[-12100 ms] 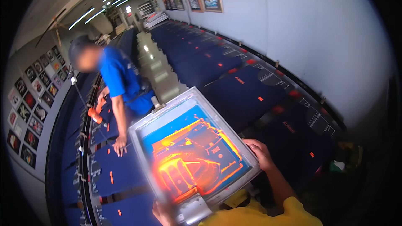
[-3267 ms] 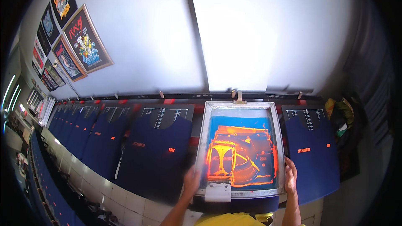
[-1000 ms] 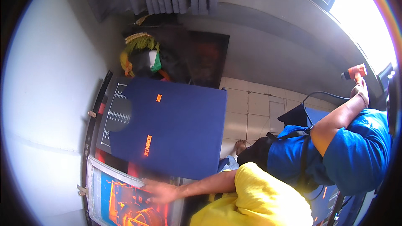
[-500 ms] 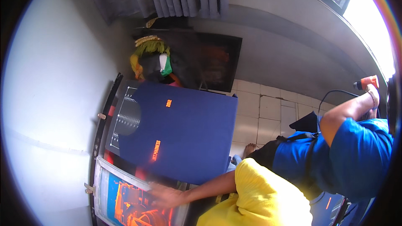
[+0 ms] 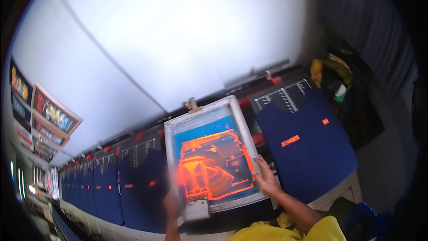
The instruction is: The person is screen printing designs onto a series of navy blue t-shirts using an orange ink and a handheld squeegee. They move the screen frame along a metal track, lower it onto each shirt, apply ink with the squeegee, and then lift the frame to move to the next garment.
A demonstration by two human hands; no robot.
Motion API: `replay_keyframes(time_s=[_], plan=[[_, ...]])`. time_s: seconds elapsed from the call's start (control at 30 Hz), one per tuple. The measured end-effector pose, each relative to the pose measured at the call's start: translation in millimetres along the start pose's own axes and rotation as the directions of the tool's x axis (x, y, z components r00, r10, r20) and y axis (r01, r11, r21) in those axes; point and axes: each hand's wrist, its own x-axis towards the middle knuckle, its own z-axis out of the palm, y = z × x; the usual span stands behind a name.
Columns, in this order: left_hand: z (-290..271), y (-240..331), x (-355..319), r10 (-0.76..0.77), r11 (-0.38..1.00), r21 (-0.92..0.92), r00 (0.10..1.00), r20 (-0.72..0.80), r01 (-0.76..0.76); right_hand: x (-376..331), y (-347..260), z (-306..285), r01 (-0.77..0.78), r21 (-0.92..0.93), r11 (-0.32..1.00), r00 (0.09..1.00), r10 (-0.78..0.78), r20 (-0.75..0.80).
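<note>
A screen-printing frame [image 5: 244,134] with a pale border lies in front of me, its blue mesh smeared with bright orange ink. My right hand [image 5: 266,177] grips the frame's right edge, fingers bent over the border. Beside the lower left corner is my left hand [image 5: 171,203], smeared by motion, so its fingers cannot be made out. A pale block-like piece [image 5: 197,209] sits at the frame's lower edge, near that hand. Right of the frame, a navy shirt [image 5: 307,151] with small orange prints is stretched over a dark board with white ruler marks.
More navy shirts [image 5: 142,192] on boards run in a row to the left. A metal clamp [image 5: 192,104] stands at the frame's far end, on a dark rail along the white wall [image 5: 178,31]. Framed pictures [image 5: 55,109] hang far left; bundled cloth [image 5: 332,73] lies at the far right.
My view has swung left from the neighbouring person in blue to the frame and the row of shirts. My left hand has come into view; my right hand now grips the frame's right edge.
</note>
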Motion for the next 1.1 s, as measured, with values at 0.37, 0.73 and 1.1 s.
replay_keyframes(time_s=[0.37, 0.73, 1.1], plan=[[4.2, -9.5, -7.8, -0.045, 0.793, -0.608, 0.999, -0.027, 0.020, 3.4, -30.4, -3.9, -0.115, 0.113, 0.987, 0.993, 0.110, 0.051], [17.2, -14.8, -2.5, -0.030, 0.777, -0.630, 0.998, -0.053, -0.010, 3.4, -22.4, 5.0, -0.095, 0.156, 0.983, 0.996, 0.093, 0.016], [14.7, -8.0, -1.4, -0.080, 0.720, -0.694, 0.996, -0.049, 0.024, 5.1, -20.7, 2.4, -0.087, 0.144, 0.986, 0.996, 0.086, 0.012]])
